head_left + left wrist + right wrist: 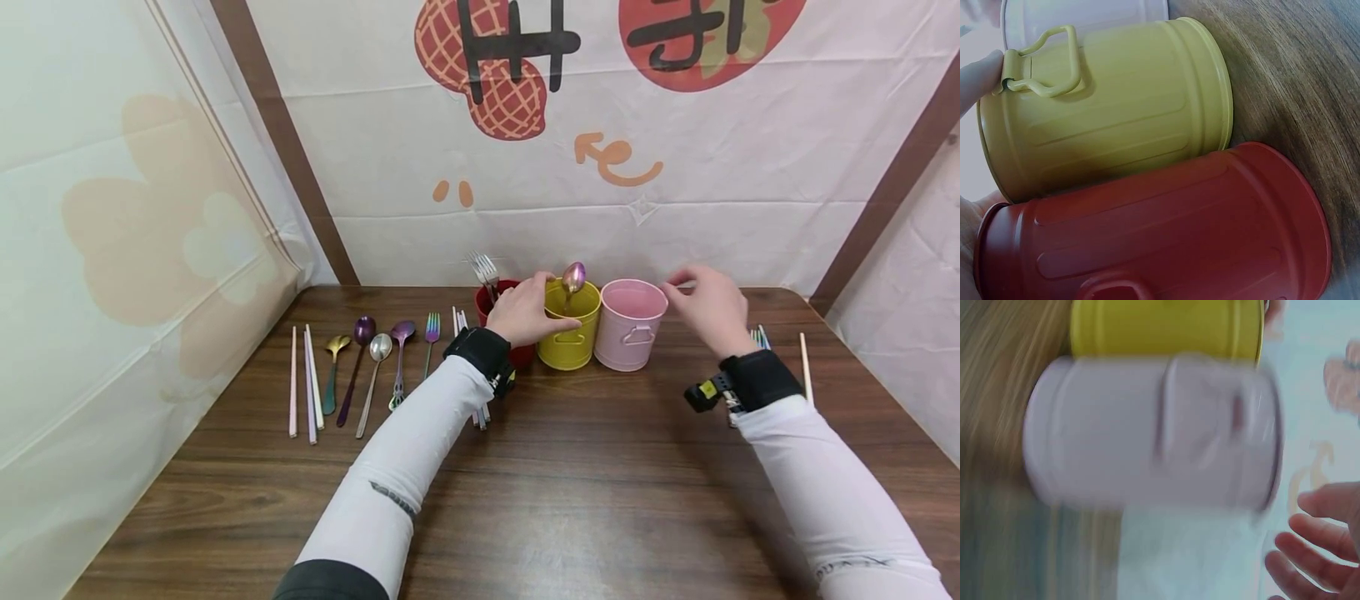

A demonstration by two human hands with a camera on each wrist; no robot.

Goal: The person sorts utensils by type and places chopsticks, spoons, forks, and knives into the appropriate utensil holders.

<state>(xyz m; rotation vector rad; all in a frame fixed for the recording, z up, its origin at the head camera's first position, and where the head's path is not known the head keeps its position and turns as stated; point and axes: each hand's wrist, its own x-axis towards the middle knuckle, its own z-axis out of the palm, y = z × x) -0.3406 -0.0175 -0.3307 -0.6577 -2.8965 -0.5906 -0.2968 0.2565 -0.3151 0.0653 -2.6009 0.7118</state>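
Observation:
My left hand (523, 312) reaches over the red bucket (1166, 231) and spans the yellow bucket (567, 348), gripping its rim, thumb in front near the small handle and fingers toward the back. A purple-pink spoon (573, 277) stands in the yellow bucket, bowl up. Silver forks (485, 268) stick out of the red bucket, partly hidden by my hand. The pink bucket (624, 340) stands against the yellow one's right side and looks empty. My right hand (708, 307) hovers just right of the pink bucket's rim, fingers loosely bent, holding nothing; in the right wrist view the pink bucket is blurred.
Chopsticks (311, 387), several spoons (364, 332) and a multicoloured fork (432, 327) lie in a row at the left. More chopsticks lie under my left forearm. Past my right wrist are another fork (763, 337) and a chopstick (806, 367). A printed cloth (390, 242) hangs behind the table.

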